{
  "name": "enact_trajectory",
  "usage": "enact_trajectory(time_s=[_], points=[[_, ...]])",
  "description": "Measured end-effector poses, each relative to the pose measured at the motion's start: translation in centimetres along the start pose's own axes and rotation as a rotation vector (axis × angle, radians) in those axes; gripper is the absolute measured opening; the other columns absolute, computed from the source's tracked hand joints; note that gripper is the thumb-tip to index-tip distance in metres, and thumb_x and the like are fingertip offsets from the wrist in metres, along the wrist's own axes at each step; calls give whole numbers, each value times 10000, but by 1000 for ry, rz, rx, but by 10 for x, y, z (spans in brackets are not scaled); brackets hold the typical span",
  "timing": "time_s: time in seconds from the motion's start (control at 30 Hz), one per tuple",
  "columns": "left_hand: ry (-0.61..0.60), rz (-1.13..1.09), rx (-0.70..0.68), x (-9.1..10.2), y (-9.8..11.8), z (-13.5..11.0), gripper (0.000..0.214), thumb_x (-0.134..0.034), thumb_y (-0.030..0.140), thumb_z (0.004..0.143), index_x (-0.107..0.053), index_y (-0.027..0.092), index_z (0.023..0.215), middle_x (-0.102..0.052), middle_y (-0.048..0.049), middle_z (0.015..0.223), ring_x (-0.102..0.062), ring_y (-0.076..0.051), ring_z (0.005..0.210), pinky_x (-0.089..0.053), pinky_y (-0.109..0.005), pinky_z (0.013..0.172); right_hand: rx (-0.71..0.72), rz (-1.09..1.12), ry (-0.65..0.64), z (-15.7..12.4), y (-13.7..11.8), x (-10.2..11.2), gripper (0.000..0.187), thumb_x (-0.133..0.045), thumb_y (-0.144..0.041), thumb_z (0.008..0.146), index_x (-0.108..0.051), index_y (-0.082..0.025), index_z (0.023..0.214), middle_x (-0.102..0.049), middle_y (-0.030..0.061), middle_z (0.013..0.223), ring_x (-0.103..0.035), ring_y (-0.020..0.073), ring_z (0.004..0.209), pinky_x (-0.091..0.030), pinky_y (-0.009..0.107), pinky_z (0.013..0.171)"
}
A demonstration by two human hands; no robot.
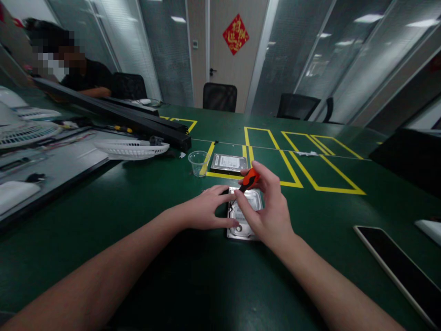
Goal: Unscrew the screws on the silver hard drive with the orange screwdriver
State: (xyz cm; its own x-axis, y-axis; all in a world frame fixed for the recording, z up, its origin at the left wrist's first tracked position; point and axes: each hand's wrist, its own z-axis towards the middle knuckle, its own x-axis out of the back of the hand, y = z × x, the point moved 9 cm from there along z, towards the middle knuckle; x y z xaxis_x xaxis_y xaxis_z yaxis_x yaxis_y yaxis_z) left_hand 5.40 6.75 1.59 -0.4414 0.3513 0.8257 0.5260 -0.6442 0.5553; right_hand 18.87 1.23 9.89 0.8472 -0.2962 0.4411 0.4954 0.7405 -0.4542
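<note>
A silver hard drive (pixel 253 201) lies flat on the green table in front of me. My left hand (pixel 206 209) grips its left edge, thumb and fingers curled around the side. My right hand (pixel 267 209) pinches a small screwdriver with an orange and black handle (pixel 248 179), its thin shaft angled down to the drive's top left corner. A second hard drive (pixel 229 162) rests further back inside a yellow taped box, beside a clear plastic cup (pixel 198 162).
Yellow tape outlines (pixel 310 165) mark the table to the right. White fan grilles (pixel 132 149) and a long black bar (pixel 138 120) lie at the left. A dark tablet (pixel 399 266) sits at the right edge. Another person (pixel 79 73) sits at the far left.
</note>
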Motion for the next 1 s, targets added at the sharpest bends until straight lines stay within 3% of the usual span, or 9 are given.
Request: enact_trajectory(time_s=[0.13, 0.37, 0.57, 0.77, 1.0], points=[[-1, -8, 1, 0, 1, 0, 827, -812, 701, 913, -584, 318, 1609, -437, -147, 1750, -384, -454, 1621, -342, -662, 1321, 29, -71, 38, 2, -3, 4, 717, -722, -190, 994, -436, -346, 1633, -666, 116, 1455, -745, 260, 1029, -703, 482, 895], [-17, 10, 8, 0, 2, 0, 811, -810, 693, 919, -584, 326, 1606, -414, -145, 1762, -371, -461, 1627, -335, -663, 1324, -39, 68, -44, -2, 4, -5, 781, -668, -183, 1013, -314, -325, 1695, -660, 136, 1498, -756, 307, 1217, -675, 551, 1043], [-19, 22, -4, 0, 1, 0, 835, -775, 723, 934, -560, 313, 1628, -424, -160, 1750, -387, -454, 1615, -352, -660, 1314, 20, -70, 32, 3, -2, 4, 722, -737, -191, 991, -431, -343, 1628, -650, 115, 1493, -748, 265, 1078, -701, 478, 911], [12, -2, -25, 1, 3, 0, 813, -820, 666, 927, -574, 312, 1616, -432, -148, 1752, -396, -451, 1611, -348, -656, 1318, 7, 27, -18, 0, -2, -2, 756, -664, -149, 1008, -356, -316, 1678, -622, 128, 1545, -737, 294, 1233, -659, 521, 1057], [-7, 17, 5, 1, 2, 0, 832, -795, 706, 926, -577, 302, 1620, -435, -162, 1744, -384, -474, 1616, -341, -675, 1315, 54, -43, 18, 4, -5, 3, 705, -734, -176, 996, -456, -351, 1620, -684, 87, 1368, -728, 240, 1028, -681, 434, 879]])
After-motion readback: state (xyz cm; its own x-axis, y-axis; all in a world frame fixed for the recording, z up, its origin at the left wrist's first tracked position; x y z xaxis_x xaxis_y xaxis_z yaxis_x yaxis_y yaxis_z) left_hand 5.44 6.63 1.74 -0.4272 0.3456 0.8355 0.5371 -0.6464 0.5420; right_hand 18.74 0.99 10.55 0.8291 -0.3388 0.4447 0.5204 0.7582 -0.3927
